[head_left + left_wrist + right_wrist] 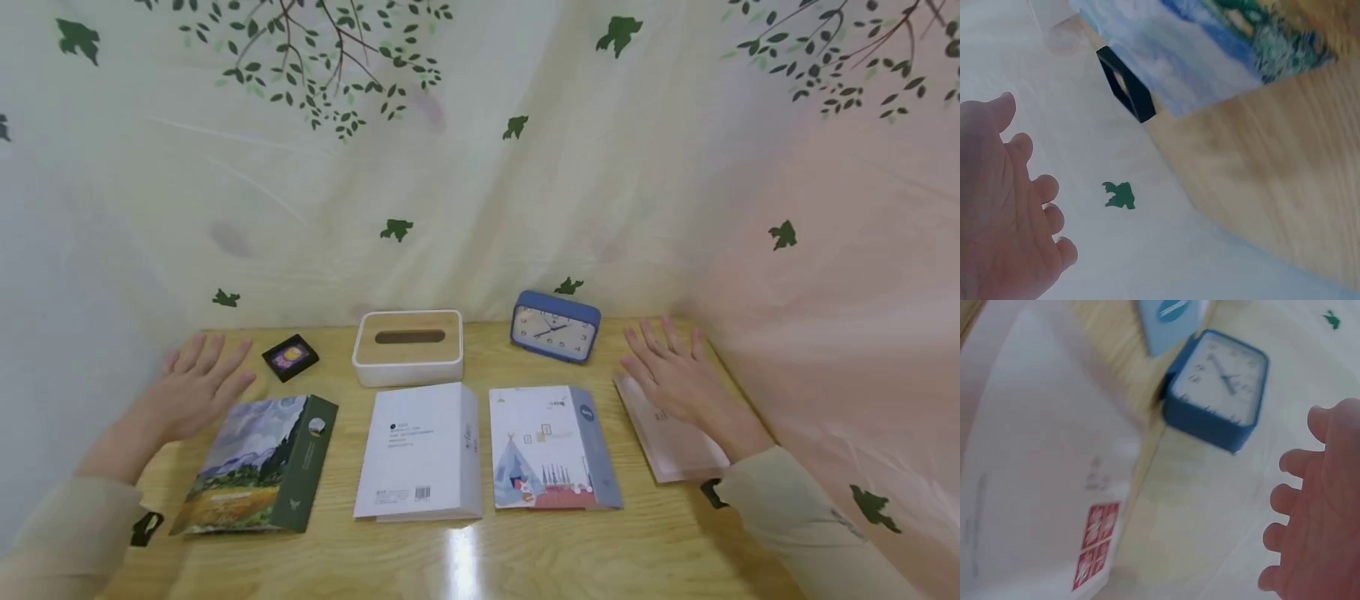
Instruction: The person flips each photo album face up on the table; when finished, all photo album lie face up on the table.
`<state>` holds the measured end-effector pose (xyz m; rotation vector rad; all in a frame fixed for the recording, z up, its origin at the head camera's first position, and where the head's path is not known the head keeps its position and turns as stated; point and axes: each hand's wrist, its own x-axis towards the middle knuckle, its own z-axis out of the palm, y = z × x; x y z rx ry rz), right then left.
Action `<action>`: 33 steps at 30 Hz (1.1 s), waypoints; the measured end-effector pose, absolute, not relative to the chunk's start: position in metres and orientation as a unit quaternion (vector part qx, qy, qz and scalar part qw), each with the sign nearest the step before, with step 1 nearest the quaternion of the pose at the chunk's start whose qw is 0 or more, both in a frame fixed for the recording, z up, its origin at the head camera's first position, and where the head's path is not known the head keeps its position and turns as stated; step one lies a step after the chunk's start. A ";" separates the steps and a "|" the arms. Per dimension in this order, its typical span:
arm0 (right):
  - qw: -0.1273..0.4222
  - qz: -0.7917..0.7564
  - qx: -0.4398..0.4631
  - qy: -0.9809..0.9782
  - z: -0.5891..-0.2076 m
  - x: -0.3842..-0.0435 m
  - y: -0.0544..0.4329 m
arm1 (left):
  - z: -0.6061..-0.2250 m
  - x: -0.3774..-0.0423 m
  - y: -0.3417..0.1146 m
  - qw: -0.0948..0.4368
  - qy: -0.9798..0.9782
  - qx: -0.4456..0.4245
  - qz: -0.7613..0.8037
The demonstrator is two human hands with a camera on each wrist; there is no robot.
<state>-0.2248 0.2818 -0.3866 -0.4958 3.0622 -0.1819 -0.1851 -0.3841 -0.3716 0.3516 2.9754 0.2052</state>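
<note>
My left hand [197,392] is held with fingers spread at the left, by the upper corner of a notebook with a painted landscape cover and green spine [251,462]. Nothing is in it. On the other side, my right hand [671,375] has its fingers extended above a pale pink notebook [682,446], partly hiding it. In the right wrist view this hand [1316,506] is apart from the blue alarm clock [1216,387]. The left wrist view shows the left palm [1004,206] facing the small black-framed picture [1125,84] without touching it.
Between the hands lie a white book with a barcode [412,454] and a book with a tent drawing [536,450]. Behind them stands a white tissue box with a wooden top [408,358]. A leaf-printed curtain [465,167] hangs behind the wooden table [405,558].
</note>
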 end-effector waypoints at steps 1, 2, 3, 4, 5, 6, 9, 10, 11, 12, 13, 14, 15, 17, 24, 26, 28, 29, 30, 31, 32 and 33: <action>0.013 -0.069 -0.159 0.985 -0.384 -0.224 0.279 | -0.367 -0.186 -0.385 0.071 0.989 0.113 0.065; 0.007 -0.080 -0.159 0.984 -0.381 -0.222 0.276 | -0.362 -0.186 -0.385 0.073 0.990 0.107 0.060; 0.000 -0.094 -0.160 0.983 -0.378 -0.221 0.272 | -0.357 -0.187 -0.386 0.075 0.991 0.101 0.054; -0.004 -0.105 -0.160 0.981 -0.374 -0.219 0.268 | -0.351 -0.187 -0.387 0.076 0.992 0.094 0.046; -0.008 -0.116 -0.160 0.980 -0.370 -0.217 0.263 | -0.346 -0.187 -0.388 0.077 0.992 0.088 0.038; -0.011 -0.129 -0.160 0.978 -0.366 -0.214 0.259 | -0.341 -0.188 -0.389 0.079 0.993 0.082 0.034; -0.019 -0.175 -0.166 0.970 -0.353 -0.206 0.243 | -0.329 -0.188 -0.389 0.085 0.992 0.084 0.034; -0.024 -0.191 -0.169 0.967 -0.349 -0.204 0.237 | -0.326 -0.188 -0.389 0.089 0.991 0.088 0.044; -0.029 -0.209 -0.175 0.962 -0.345 -0.202 0.230 | -0.324 -0.188 -0.388 0.093 0.990 0.093 0.057; -0.037 -0.226 -0.182 0.956 -0.342 -0.200 0.223 | -0.322 -0.188 -0.388 0.100 0.987 0.098 0.077; -0.044 -0.243 -0.191 0.950 -0.339 -0.199 0.215 | -0.321 -0.188 -0.388 0.106 0.984 0.104 0.098; -0.051 -0.260 -0.201 0.943 -0.337 -0.197 0.207 | -0.320 -0.188 -0.388 0.114 0.980 0.107 0.120; -0.054 -0.282 -0.210 0.935 -0.335 -0.196 0.198 | -0.319 -0.187 -0.388 0.121 0.976 0.111 0.141; -0.056 -0.323 -0.226 0.917 -0.333 -0.193 0.180 | -0.318 -0.185 -0.391 0.138 0.966 0.119 0.183; -0.047 -0.408 -0.283 0.867 -0.338 -0.190 0.119 | -0.334 -0.175 -0.413 0.199 0.936 0.129 0.261; -0.037 -0.429 -0.291 0.855 -0.342 -0.191 0.103 | -0.342 -0.172 -0.420 0.215 0.928 0.126 0.278; -0.018 -0.449 -0.289 0.846 -0.347 -0.192 0.088 | -0.350 -0.169 -0.426 0.236 0.918 0.119 0.296; -0.008 -0.457 -0.286 0.842 -0.348 -0.191 0.082 | -0.354 -0.168 -0.428 0.243 0.914 0.117 0.303; -0.001 -0.465 -0.285 0.838 -0.350 -0.190 0.075 | -0.358 -0.167 -0.430 0.250 0.909 0.118 0.311; 0.007 -0.469 -0.283 0.837 -0.352 -0.189 0.069 | -0.362 -0.167 -0.431 0.258 0.904 0.117 0.319; 0.017 -0.474 -0.282 0.834 -0.355 -0.188 0.063 | -0.365 -0.166 -0.432 0.266 0.900 0.116 0.326; 0.028 -0.480 -0.282 0.830 -0.357 -0.187 0.057 | -0.368 -0.165 -0.433 0.274 0.895 0.115 0.332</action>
